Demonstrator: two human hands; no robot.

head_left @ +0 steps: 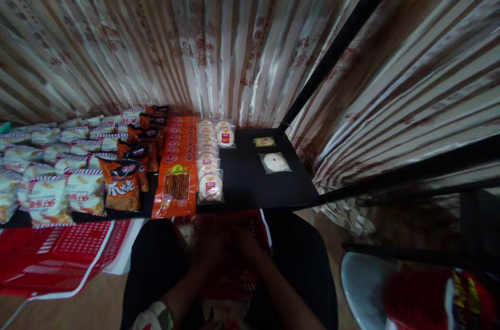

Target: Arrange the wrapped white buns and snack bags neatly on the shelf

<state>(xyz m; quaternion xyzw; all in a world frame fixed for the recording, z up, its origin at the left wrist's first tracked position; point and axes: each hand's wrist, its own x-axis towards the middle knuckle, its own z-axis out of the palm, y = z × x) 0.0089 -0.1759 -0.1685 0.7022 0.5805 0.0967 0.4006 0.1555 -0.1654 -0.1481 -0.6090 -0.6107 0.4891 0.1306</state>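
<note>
Both my hands are low between my knees, in shadow over a red basket (234, 288) under the shelf edge. My left hand (213, 239) and my right hand (244, 239) are close together, their fingers too dark to make out. A pale packet (187, 233) with a red spot shows beside my left hand. On the black shelf (250, 184) above, a clear-wrapped round white pastry (275, 162) lies near a small yellowish packet (264, 141). Left of them runs a row of wrapped round white pastries (211, 187) with red labels.
Orange flat packs (175, 184), orange-brown snack bags (120, 184) and white snack bags (47, 197) fill the shelf's left side. Another red basket (58, 252) stands at lower left. Black poles (344, 33) and a pleated curtain (219, 33) enclose the shelf. A pale basin (363, 283) is at lower right.
</note>
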